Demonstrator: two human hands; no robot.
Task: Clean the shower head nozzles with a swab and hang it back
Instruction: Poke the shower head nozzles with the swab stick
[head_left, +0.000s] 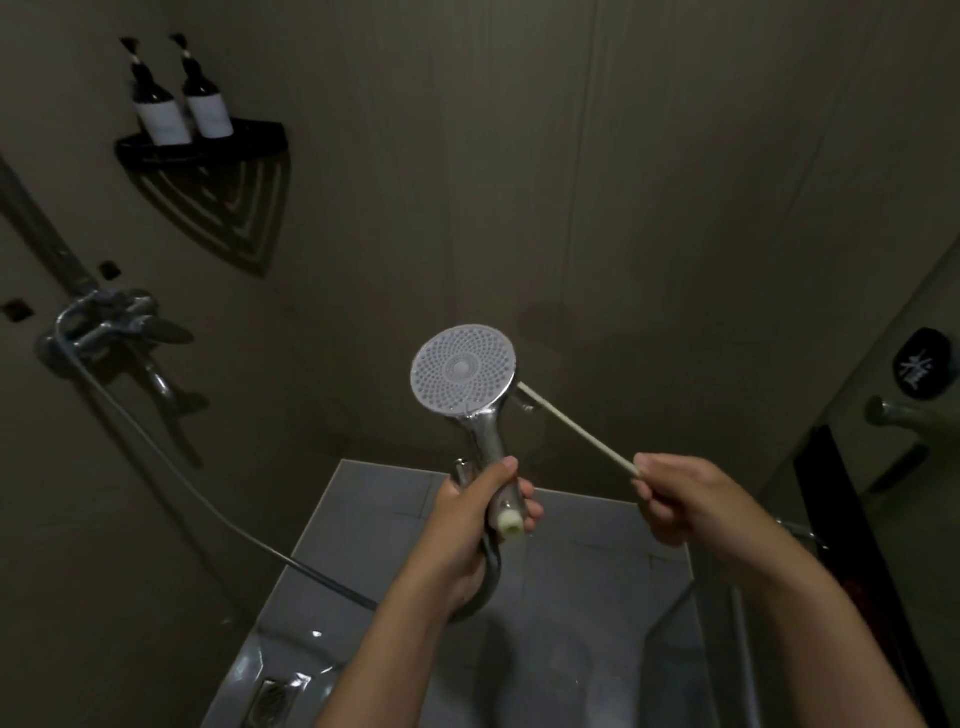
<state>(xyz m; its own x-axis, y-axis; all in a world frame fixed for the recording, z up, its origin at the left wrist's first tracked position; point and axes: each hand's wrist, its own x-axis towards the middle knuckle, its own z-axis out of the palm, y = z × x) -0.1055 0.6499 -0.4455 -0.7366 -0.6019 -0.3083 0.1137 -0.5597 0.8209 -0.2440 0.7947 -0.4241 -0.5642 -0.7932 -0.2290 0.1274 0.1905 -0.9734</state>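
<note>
A chrome shower head (464, 370) with a round grey nozzle face points toward me in the middle of the view. My left hand (475, 525) grips its handle from below, fingers curled round it. A thin pale swab (576, 429) runs from my right hand (685, 499) up and left; its tip lies at the right edge of the nozzle face. My right hand pinches the swab's lower end between thumb and fingers. A grey hose (171, 470) leads from the handle to the wall tap.
A chrome mixer tap (111, 325) with a riser pipe is on the left wall. Above it a black corner shelf (200, 145) carries two dark bottles (179, 101). A floor drain (275, 699) lies below on grey tiles. A glass door with a handle (893, 415) stands at right.
</note>
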